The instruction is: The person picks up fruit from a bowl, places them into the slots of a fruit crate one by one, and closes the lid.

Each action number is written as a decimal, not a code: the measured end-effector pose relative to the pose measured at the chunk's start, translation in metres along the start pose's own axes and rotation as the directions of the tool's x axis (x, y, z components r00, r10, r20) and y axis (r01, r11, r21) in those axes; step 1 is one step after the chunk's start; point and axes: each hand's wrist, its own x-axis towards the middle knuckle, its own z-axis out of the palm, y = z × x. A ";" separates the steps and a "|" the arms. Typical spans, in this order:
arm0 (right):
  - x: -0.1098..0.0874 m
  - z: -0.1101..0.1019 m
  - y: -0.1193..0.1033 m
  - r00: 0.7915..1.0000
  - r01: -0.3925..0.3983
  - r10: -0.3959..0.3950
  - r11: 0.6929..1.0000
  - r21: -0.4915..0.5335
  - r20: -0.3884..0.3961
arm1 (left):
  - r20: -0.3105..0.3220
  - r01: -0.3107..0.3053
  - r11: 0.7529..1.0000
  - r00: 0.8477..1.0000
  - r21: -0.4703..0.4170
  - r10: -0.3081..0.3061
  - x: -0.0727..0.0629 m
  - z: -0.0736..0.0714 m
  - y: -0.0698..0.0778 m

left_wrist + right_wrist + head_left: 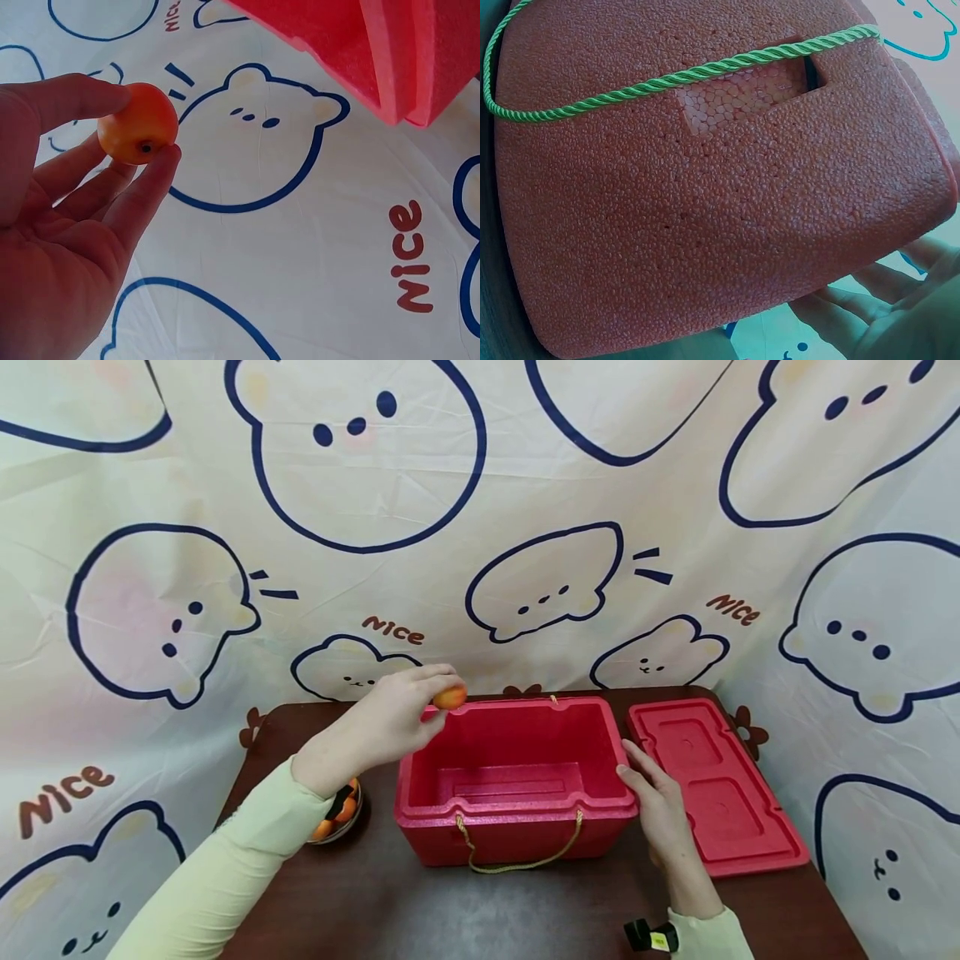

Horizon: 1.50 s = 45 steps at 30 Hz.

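Observation:
In the head view my left hand (397, 710) is raised over the left back corner of a red foam box (517, 842), which has its top uncovered. Thumb and fingers pinch a small round orange-red fruit (450, 697). The left wrist view shows the fruit (139, 124) between the fingertips, with a dark spot at one end. My right hand (660, 810) holds the box at its right end, thumb at the rim. From the right wrist, that hand's fingers (870, 304) pass partly out of sight behind the box's edge.
A bowl (360, 817) of orange fruits stands left of the box, partly covered by my left forearm. The red lid (720, 777) lies flat on the dark table (517, 910) at the right. A cord handle (525, 866) hangs along the box's front. Behind hangs a printed cloth (540, 485).

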 end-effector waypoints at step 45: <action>-0.001 0.000 0.000 1.000 0.010 -0.010 1.000 -0.011 0.001 | 0.292 -0.009 1.000 0.956 0.000 0.009 0.014 0.034 0.017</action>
